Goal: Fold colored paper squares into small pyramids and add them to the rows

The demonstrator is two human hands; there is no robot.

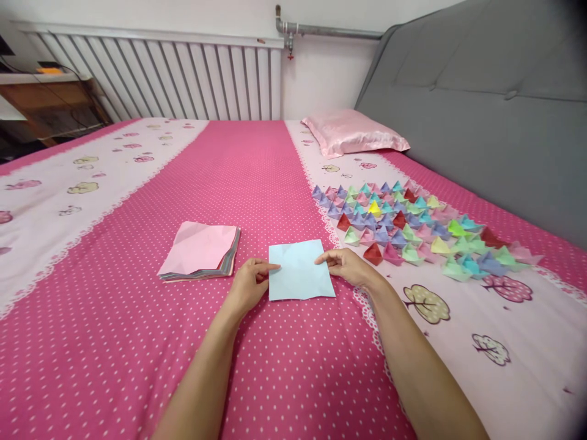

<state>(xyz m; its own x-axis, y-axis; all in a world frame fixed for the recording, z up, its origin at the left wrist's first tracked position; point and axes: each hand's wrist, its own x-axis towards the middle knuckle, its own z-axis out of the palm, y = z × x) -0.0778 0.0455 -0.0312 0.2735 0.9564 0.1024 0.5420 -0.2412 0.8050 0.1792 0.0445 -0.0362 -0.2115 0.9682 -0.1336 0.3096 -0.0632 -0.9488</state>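
A square sheet of light blue paper [301, 272] is held unfolded between my two hands, just above or on the pink dotted bedspread. My left hand [251, 282] pinches its left edge, with the index finger over the sheet. At the right edge, my right hand [345, 265] grips the paper between thumb and fingers. Left of the sheet lies a stack of square coloured papers [199, 247], a pink one on top. To the right stand several rows of small folded paper boats [398, 220] in many colours.
The bedspread [257, 177] has pink dotted and white tree-print bands. A shiny pink pillow [355, 131] lies at the back, by a grey padded headboard [481, 91]. A white radiator [183, 73] runs along the wall, and a wooden table [46, 101] stands far left.
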